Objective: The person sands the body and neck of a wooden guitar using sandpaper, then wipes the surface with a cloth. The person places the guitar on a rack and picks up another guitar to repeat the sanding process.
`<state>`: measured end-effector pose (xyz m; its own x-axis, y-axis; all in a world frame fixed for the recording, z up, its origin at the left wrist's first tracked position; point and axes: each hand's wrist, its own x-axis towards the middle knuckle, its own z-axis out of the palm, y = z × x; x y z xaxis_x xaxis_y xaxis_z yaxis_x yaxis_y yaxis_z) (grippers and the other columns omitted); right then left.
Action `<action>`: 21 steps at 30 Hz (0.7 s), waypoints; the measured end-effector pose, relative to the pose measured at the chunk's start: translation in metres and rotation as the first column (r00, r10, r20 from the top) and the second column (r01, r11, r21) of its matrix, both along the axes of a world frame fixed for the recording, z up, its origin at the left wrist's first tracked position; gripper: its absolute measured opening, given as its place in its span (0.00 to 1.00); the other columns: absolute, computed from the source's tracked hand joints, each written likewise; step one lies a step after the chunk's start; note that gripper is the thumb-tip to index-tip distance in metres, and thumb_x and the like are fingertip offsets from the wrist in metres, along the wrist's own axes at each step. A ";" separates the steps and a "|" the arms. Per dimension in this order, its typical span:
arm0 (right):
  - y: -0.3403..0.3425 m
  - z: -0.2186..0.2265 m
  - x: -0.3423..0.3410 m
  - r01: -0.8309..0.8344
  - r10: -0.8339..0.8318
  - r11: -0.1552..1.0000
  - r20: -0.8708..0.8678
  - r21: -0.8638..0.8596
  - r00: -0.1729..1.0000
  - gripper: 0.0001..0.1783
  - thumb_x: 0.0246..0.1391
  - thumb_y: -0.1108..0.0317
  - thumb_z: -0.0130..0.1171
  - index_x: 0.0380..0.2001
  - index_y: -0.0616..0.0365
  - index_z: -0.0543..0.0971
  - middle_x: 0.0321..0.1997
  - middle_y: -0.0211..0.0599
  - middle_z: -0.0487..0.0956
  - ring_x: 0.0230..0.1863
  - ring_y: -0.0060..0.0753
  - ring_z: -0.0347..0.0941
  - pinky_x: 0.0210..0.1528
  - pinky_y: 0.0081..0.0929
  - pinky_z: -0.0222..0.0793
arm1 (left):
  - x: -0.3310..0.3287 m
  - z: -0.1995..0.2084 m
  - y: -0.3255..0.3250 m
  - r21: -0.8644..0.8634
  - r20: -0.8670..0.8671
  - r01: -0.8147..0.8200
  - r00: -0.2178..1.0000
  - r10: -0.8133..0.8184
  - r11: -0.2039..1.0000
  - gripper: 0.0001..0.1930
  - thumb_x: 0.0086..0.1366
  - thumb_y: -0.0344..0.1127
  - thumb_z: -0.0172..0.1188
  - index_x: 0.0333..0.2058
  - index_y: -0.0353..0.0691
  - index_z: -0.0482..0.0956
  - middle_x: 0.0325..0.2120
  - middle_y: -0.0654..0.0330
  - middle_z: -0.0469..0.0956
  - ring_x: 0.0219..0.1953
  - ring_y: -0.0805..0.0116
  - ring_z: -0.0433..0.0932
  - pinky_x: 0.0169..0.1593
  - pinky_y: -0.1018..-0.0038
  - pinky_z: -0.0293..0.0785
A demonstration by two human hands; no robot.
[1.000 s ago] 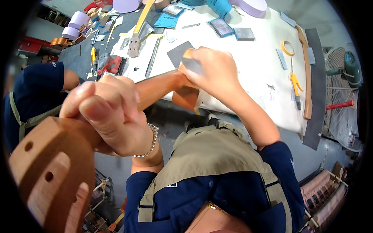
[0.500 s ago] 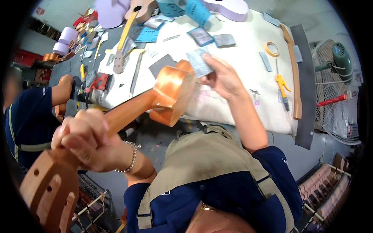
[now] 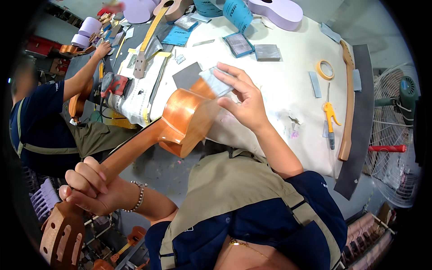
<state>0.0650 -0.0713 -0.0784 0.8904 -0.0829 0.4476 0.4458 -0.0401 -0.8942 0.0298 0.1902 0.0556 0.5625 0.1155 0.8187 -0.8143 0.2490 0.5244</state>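
Observation:
My left hand (image 3: 96, 186) is wrapped round the neck of a glossy brown ukulele (image 3: 182, 119), just above its slotted headstock. The instrument slants up to the right, its body by the table's near edge and its back partly facing up. My right hand (image 3: 243, 96) holds a folded grey-blue piece of sandpaper (image 3: 215, 81) with its fingers on top. The sandpaper lies against the far end of the body, and the thumb sits apart beneath it. That end of the body is blurred and partly covered by the sheet.
Sanding blocks (image 3: 267, 52), a tape roll (image 3: 325, 69) and a yellow-handled air blow gun (image 3: 330, 114) lie on the white-covered table (image 3: 288, 85). A bare neck (image 3: 348, 103) lines the right edge, near a fan (image 3: 396, 135). At left, a co-worker's arm (image 3: 85, 74) reaches over the bench.
My right hand has moved the sandpaper left and down onto the ukulele body. The ukulele has shifted slightly left. The co-worker's arm has stretched forward across the bench.

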 end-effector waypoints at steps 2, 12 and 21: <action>-0.001 0.002 0.003 0.024 -0.022 0.999 0.048 -0.038 0.999 0.23 0.42 0.67 0.65 0.46 0.58 0.77 0.55 0.38 0.70 0.55 0.30 0.65 0.43 0.20 0.68 | 0.001 0.000 0.003 0.005 -0.008 0.002 1.000 -0.002 1.000 0.09 0.66 0.37 0.48 0.38 0.41 0.74 0.14 0.72 0.55 0.12 0.83 0.56 0.20 0.84 0.57; 0.015 0.014 0.021 -0.077 0.152 0.905 -0.149 0.419 0.977 0.30 0.43 0.85 0.59 0.53 0.67 0.66 0.55 0.43 0.68 0.48 0.29 0.70 0.46 0.24 0.73 | 0.014 -0.002 0.004 -0.035 -0.011 0.025 1.000 -0.026 0.999 0.08 0.66 0.38 0.48 0.35 0.41 0.73 0.14 0.71 0.56 0.12 0.83 0.57 0.20 0.84 0.57; 0.006 -0.012 0.041 0.056 0.129 0.878 -0.349 0.475 0.928 0.26 0.44 0.85 0.57 0.50 0.70 0.68 0.50 0.44 0.72 0.43 0.26 0.74 0.45 0.20 0.71 | 0.025 0.001 0.005 -0.074 -0.028 0.022 0.999 -0.025 0.997 0.08 0.65 0.38 0.50 0.36 0.41 0.73 0.15 0.70 0.58 0.13 0.82 0.58 0.21 0.83 0.58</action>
<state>0.1056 -0.0652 -0.0899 0.9864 -0.1640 0.0118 0.0828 0.4340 -0.8971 0.0553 0.1947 0.0561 0.5891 0.1612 0.7918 -0.7925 0.3066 0.5273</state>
